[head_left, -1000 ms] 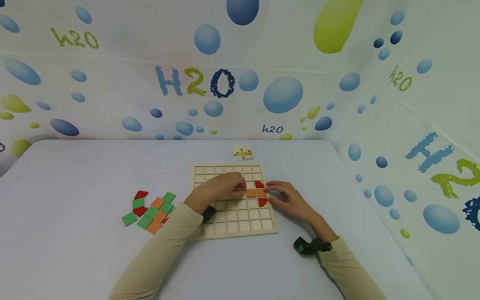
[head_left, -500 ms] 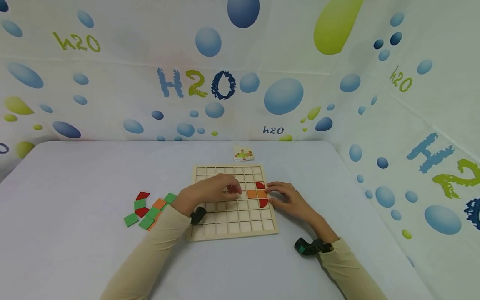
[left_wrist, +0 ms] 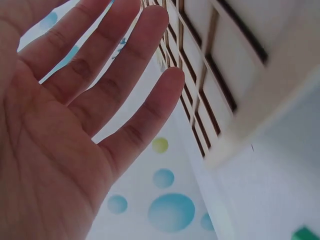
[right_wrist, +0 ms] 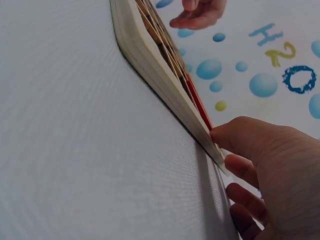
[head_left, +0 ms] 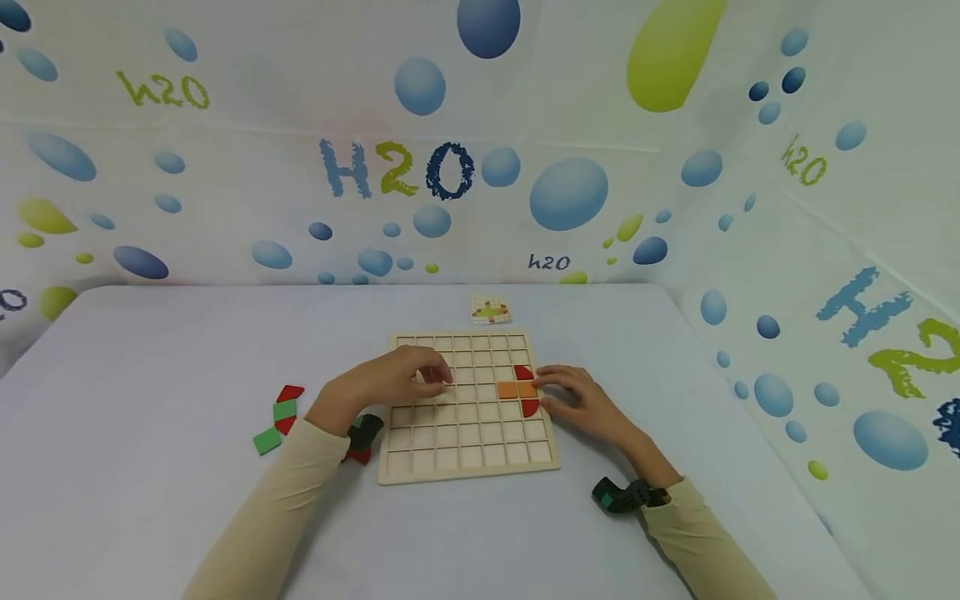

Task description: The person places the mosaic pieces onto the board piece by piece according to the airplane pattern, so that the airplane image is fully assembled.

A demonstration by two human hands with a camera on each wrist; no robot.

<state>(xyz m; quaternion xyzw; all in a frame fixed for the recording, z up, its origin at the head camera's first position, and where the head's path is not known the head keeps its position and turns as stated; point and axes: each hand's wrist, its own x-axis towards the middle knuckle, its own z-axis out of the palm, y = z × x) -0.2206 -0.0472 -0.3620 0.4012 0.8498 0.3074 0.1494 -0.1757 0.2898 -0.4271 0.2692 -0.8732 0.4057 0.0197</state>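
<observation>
The wooden grid board [head_left: 469, 458] lies flat on the white table. Over its left half hovers my left hand [head_left: 397, 379], its fingers loosely bent in the head view; the left wrist view shows a bare palm [left_wrist: 55, 150] with nothing in it. At the board's right edge my right hand [head_left: 581, 400] rests with thumb and fingertips touching the rim, beside the tiles. Two orange square tiles [head_left: 507, 390] sit side by side in the grid, between a red rounded tile [head_left: 523, 372] above and another red tile [head_left: 530, 407] below.
Left of the board lie loose tiles, among them a green tile [head_left: 267, 441] and a red tile [head_left: 290, 392]; the left forearm [head_left: 277, 500] covers others. A small pattern card [head_left: 491, 309] lies behind the board. Printed cloth [head_left: 480, 108] hangs at the back and right.
My left hand has moved left across the board, away from the orange tiles, and its forearm now covers more of the loose tiles. The right hand has kept its place.
</observation>
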